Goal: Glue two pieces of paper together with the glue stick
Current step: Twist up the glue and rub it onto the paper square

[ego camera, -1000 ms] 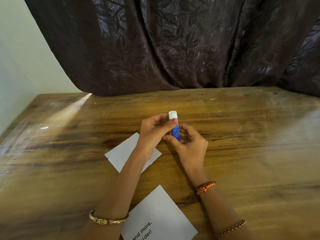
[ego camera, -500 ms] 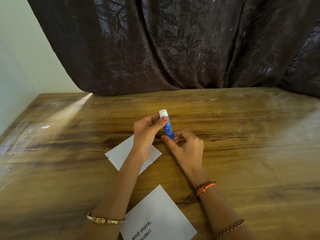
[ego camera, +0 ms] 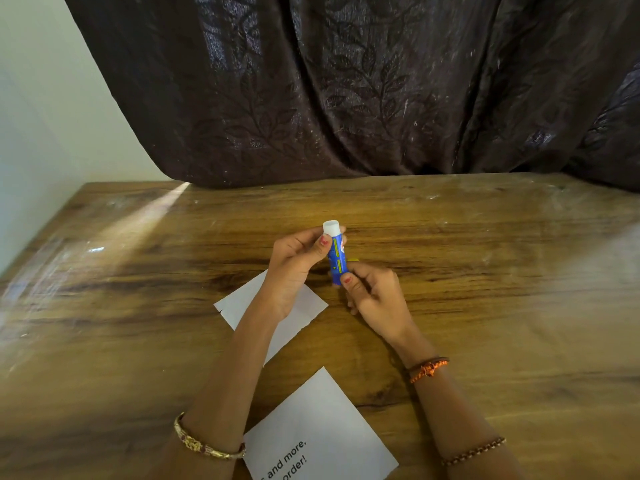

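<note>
A: Where's the glue stick?

B: Above the table, upright, beyond the blank paper. Left hand pinches it near the white cap; right hand grips the base. Likely set for uncapping.

A: Obstructions?

B: Left forearm crosses the blank paper. Printed paper lies nearer the body, apart from it. Dark curtain behind the table.
</note>
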